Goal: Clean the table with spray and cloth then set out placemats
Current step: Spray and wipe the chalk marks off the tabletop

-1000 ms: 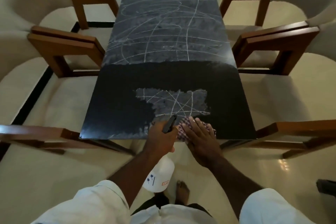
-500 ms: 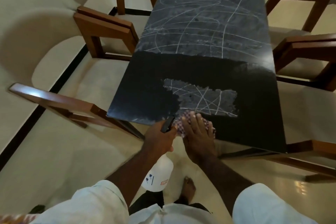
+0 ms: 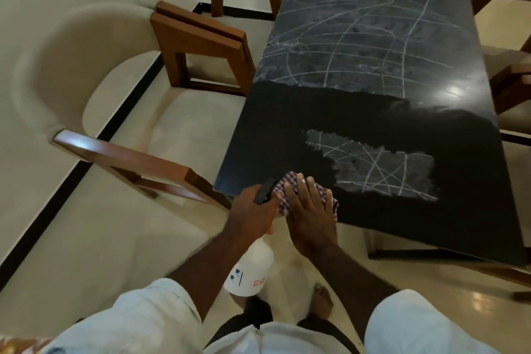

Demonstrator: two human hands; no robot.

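1. The right hand (image 3: 311,210) presses flat, fingers straight, on the checked cloth (image 3: 283,187) at the near edge of the worktop (image 3: 402,112), beside an unwiped chalky patch (image 3: 373,169).
2. The left hand (image 3: 255,210) grips the spray bottle (image 3: 250,273) (held low off the edge, likely ready for respraying).

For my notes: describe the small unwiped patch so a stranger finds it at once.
On the dark table, look at the wiped near half. The small unwiped patch sits just right of the checked cloth. Unlike the far scribbled area, clean black surface surrounds it.
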